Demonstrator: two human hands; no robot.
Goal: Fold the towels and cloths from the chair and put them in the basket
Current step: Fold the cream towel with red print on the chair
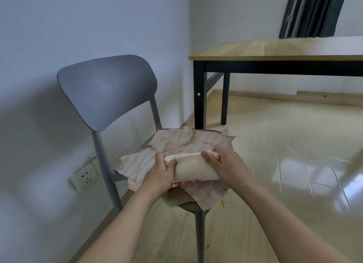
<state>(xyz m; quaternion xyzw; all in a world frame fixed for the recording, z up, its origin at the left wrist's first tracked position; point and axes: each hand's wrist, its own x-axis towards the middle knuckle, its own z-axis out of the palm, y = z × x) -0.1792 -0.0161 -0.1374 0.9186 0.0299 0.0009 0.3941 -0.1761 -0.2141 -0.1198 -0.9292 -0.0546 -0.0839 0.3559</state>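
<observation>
A grey plastic chair [107, 90] stands against the wall with a pile of pale pink striped towels [176, 143] on its seat. Above the pile I hold a folded cream towel [193, 167] with red lettering along its lower edge. My left hand [160, 173] grips the towel's left end, thumb over the folded top edge. My right hand [225, 164] pinches its right end. No basket is in view.
A wooden-topped table [275, 50] with black legs stands at the back right. A wall socket [85, 177] sits low on the wall left of the chair. Light wooden floor [284, 164] spreads to the right. A dark curtain [312, 11] hangs behind the table.
</observation>
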